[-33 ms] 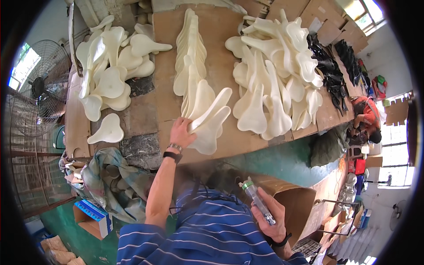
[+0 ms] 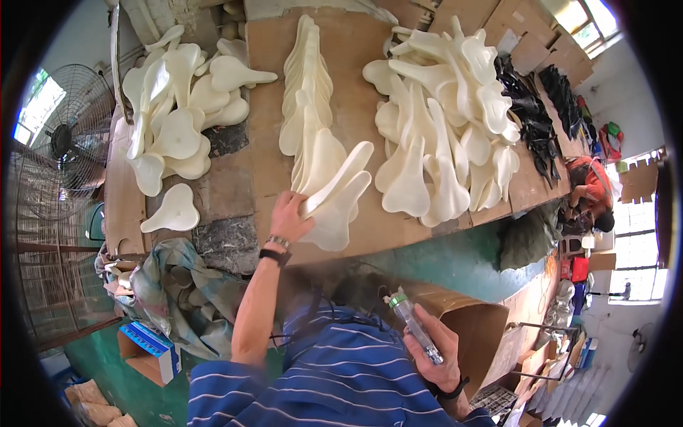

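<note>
My left hand (image 2: pixel 290 217) is at the near end of a row of overlapping cream bicycle saddle pads (image 2: pixel 307 135). Its fingers are closed on the edge of one pad, fingertips partly hidden. Just right of it, two long-nosed pads (image 2: pixel 334 220) tilt up from the row over the table edge. My right hand (image 2: pixel 435 349) is held low in front of my body, away from the table. It is wrapped round a slim clear tube-shaped tool (image 2: pixel 415 324) with a green collar and metal top; its exact kind is unclear.
Loose saddle pads pile up on the left (image 2: pixel 178 135) and right (image 2: pixel 441 142) of the cardboard-covered table (image 2: pixel 356 92). Black floppy pieces (image 2: pixel 533 117) lie farther right. A large fan (image 2: pixel 62 142) stands left, an open cardboard box (image 2: pixel 469 320) below right. Another person (image 2: pixel 592 192) sits at far right.
My left hand has shifted very slightly at the pad's edge. The right hand and its tool look the same.
</note>
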Demonstrator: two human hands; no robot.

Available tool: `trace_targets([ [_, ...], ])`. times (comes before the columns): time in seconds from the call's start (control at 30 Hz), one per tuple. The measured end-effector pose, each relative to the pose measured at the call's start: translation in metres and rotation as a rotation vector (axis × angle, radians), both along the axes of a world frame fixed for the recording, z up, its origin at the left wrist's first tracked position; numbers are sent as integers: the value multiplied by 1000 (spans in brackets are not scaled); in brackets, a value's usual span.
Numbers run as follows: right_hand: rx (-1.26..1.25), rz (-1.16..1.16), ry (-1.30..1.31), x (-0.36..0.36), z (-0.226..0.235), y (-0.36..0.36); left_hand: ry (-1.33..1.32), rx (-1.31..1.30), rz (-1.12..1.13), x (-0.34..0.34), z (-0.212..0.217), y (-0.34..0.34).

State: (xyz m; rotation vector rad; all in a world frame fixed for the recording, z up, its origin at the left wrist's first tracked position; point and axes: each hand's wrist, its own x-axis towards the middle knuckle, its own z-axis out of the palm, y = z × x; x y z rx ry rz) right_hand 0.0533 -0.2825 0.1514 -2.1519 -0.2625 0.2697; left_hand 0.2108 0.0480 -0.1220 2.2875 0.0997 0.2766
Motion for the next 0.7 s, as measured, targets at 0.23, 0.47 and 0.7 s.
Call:
trace_targets([
  [0.23, -18, 83, -29, 6, -7, 0, 222, -68, 241, -87, 31, 74],
  [0.47, -14, 31, -153, 24, 9, 21, 227, -392, 356, -134, -110, 141],
  [0.7, 19, -106, -248, 26, 8, 33, 229, -426, 359, -125, -74, 129],
])
